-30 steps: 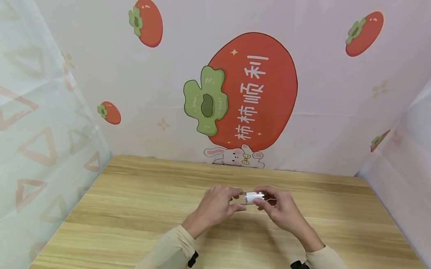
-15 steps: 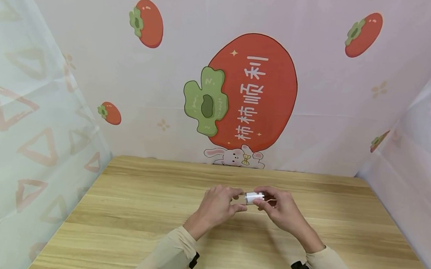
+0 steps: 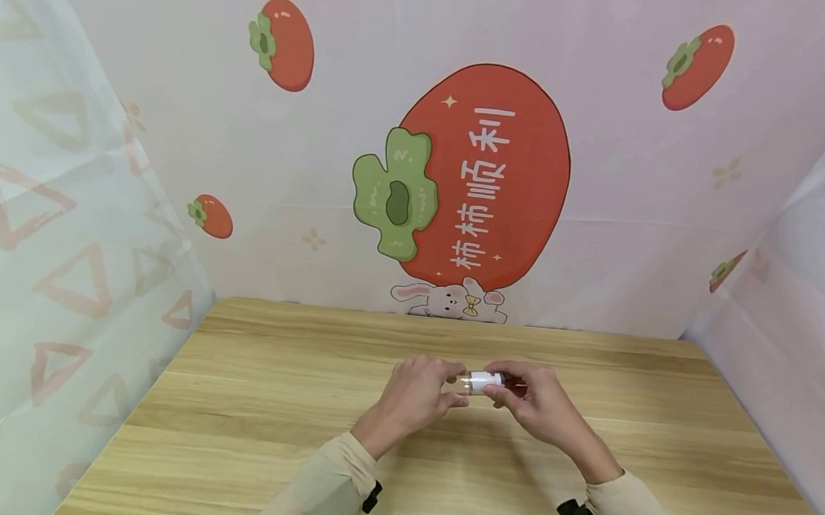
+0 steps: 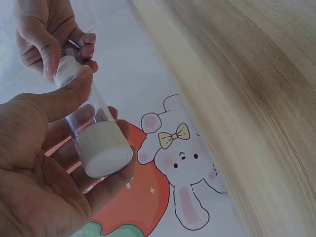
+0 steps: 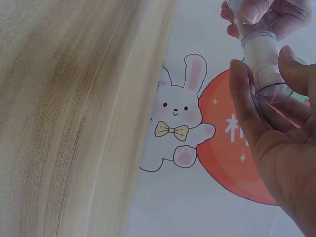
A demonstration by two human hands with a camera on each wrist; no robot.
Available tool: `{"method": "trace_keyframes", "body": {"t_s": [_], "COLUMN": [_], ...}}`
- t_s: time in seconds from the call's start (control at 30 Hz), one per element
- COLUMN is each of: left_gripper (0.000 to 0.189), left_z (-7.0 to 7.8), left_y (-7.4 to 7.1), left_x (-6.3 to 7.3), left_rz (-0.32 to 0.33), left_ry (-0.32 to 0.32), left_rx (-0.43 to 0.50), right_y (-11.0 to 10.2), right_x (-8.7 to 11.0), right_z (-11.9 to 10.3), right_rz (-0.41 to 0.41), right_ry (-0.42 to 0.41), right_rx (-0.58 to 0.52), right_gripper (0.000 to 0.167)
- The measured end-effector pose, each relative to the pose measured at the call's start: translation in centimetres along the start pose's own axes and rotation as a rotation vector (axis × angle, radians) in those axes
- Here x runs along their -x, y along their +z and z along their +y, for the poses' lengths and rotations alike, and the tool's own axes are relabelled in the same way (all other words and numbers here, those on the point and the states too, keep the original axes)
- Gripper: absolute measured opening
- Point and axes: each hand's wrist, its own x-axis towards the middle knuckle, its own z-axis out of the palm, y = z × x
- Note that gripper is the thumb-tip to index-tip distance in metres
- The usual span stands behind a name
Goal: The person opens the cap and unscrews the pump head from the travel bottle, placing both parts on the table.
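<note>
The backdrop [image 3: 597,261] with its printed persimmons rises behind, and the wooden surface [image 3: 269,406] spreads below; neither shows any real change. The person's sleeves [image 3: 321,476] and the two hands at their ends also keep almost the same place over the last second, facing each other above the middle of the surface.

The left hand [image 3: 414,391] curls thumb and fingers round one end of the container; the right hand [image 3: 538,399] grips its other end between thumb and fingers. What shifts is the container [image 5: 265,66] itself, a clear-and-white cylinder held up off the surface between the hands: in the head view it now lies more nearly level, where it sloped slightly up to the right.

Its white band [image 3: 486,383] sits a touch lower, with more clear wall showing next to the left hand. So small a shift suggests a turn or slight pull within the grip; whether any part comes loose, I cannot tell.
</note>
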Motion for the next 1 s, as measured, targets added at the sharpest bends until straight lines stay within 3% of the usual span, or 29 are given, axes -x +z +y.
{"method": "trace_keyframes", "body": {"t_s": [0.5,1.0], "left_gripper": [0.032,0.036], "left_z": [-0.13,-0.72], "left_y": [-0.44,-0.54], "left_x": [0.1,0.34], "left_rz": [-0.018,0.023], "left_ry": [0.019,-0.002], "left_rx": [0.029,0.02], "right_y": [-0.27,-0.43], "right_x": [0.03,0.3], "right_z": [-0.13,-0.19], "right_rz": [-0.021,0.063], "right_ry": [0.025,0.057], "right_rx": [0.004,-0.021], "right_gripper": [0.019,0.022]}}
